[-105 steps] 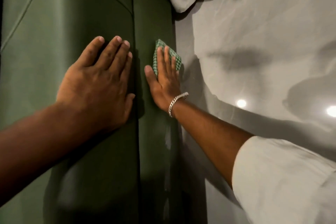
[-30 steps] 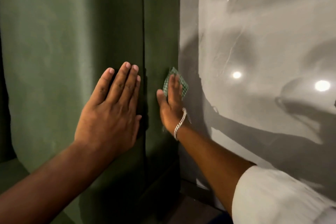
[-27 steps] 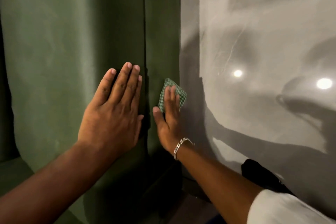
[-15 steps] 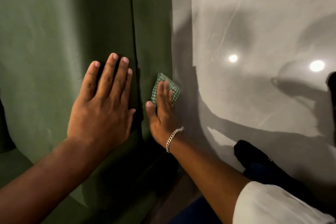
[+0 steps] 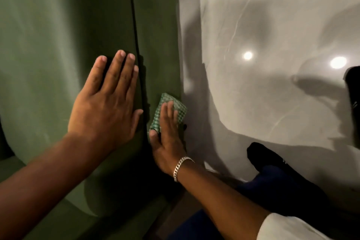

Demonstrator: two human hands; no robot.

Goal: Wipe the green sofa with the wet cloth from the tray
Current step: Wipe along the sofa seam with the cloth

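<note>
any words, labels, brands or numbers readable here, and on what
No text can be read in this view.
Sofa: plain green, no label showing.
Cloth: checked pattern only, no print.
Bracelet: bare chain links, no engraving visible.
Black thing at lower right: a tiny white mark, too small to read.

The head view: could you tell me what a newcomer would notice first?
Two hands at centre: the left hand lies flat on the green sofa, while the right hand, wearing a silver bracelet, presses a green checked cloth against its narrow side panel. To the right, a glossy grey surface reflects two lights.
</note>
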